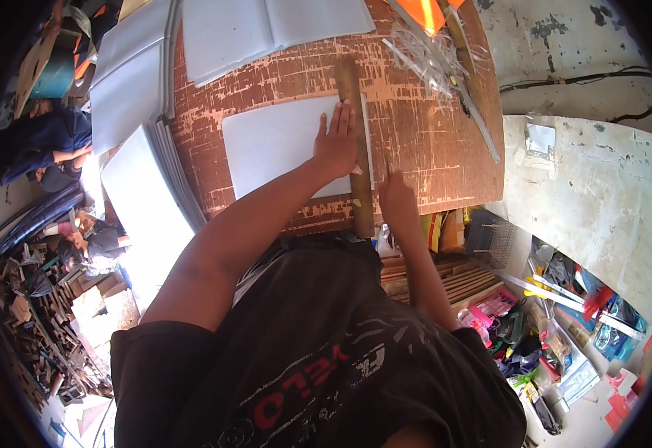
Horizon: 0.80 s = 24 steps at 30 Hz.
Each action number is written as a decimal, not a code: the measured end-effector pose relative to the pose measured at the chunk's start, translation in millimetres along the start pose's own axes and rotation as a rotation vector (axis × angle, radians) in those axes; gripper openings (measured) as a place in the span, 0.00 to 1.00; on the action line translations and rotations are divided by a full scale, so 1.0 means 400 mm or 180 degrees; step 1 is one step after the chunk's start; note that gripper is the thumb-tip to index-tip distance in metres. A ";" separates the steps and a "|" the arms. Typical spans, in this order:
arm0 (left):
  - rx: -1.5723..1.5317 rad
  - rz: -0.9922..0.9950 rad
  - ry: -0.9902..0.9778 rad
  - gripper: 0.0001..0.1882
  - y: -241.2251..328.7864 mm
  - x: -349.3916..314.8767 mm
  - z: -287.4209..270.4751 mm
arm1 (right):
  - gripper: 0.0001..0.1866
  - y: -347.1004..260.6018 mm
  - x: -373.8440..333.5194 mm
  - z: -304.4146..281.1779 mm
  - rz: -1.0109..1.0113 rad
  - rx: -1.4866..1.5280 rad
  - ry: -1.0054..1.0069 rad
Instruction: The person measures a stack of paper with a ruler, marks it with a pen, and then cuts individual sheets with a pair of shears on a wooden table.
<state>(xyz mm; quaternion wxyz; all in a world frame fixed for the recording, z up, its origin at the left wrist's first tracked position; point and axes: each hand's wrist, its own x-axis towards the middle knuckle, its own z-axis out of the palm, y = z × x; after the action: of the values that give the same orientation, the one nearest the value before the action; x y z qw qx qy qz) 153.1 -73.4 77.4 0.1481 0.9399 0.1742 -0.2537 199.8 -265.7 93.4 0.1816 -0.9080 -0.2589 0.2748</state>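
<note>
head view looks straight down over the person's chest onto a worn, red-brown table (430, 142). left hand (336, 142) lies flat, fingers spread and pointing away from the body, palm pressing on a long wooden straightedge (356, 149) and spilling onto the white sheet (281, 153) beneath it; it grips nothing, it only bears down. right hand (397, 196) sits just right of the straightedge near its closer end, curled inward, knuckles up; something thin may be pinched in it, but i cannot tell what, or whether the fingers truly close on anything.

the straightedge runs away from the person across the right margin of the sheet, touching it along that edge. it looks like a stiff, fairly heavy wooden bar, likely to stay put under a flat palm yet able to pivot if pressed at only one spot, so weight near the middle seems the sound place. the sheet lies flat in the middle of the table, looks light, smooth and rather rigid like thin board, probably slippery on the tabletop and easy to dent at corners; best handled by its edges.

further out, stacks of similar white sheets (135, 82) rest at the left and far side, and pale offcut strips (430, 56) lie at the far right.
</note>
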 end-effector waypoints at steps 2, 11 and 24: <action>0.0030 0.0026 0.0024 0.69 0.007 0.002 -0.003 | 0.15 -0.034 0.103 -0.013 -0.0495 -0.0005 0.0149; 0.0024 0.0091 0.0119 0.69 0.015 0.011 0.005 | 0.18 -0.143 0.347 0.012 -0.0217 0.0062 0.0368; -0.0014 0.0147 0.0117 0.69 0.023 0.018 -0.001 | 0.23 -0.101 0.372 0.069 -0.0384 -0.0221 0.0126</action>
<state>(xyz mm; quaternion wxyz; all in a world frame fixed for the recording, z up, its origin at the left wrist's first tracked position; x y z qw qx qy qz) 162.8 -79.5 75.8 0.1528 0.9478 0.1558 -0.2325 274.7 -143.4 30.7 0.1713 -0.9017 -0.3189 0.2362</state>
